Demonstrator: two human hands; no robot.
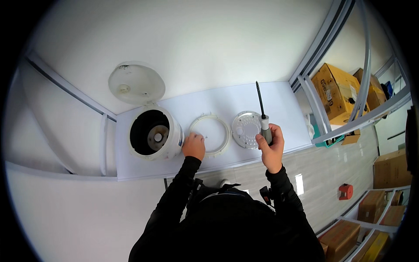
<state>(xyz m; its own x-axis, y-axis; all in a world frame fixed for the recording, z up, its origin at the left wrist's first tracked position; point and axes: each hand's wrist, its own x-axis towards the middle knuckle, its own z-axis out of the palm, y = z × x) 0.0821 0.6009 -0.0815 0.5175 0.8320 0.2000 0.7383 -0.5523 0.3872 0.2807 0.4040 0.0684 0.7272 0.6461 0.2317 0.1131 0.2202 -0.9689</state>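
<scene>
My right hand [271,147] is wrapped round the grey handle of a screwdriver [261,101], its dark shaft pointing up and away from me. Beneath and to the left of it, a round perforated metal plate [241,129] lies on the white table. My left hand [194,146] is closed with fingers curled at the left edge of a white plastic ring [228,133]; whether anything is in them is hidden. Left of that hand stands a white rice cooker [175,139], its dark inside and round heating plate [157,137] showing. Its lid [136,81] is raised at the back.
The white table [273,97] meets a white wall behind. Metal frame posts stand at both sides. On the right are cardboard boxes [335,94], a teal bin [328,142] and a red stool [345,191] on the floor. Shelves with boxes [342,238] fill the lower right.
</scene>
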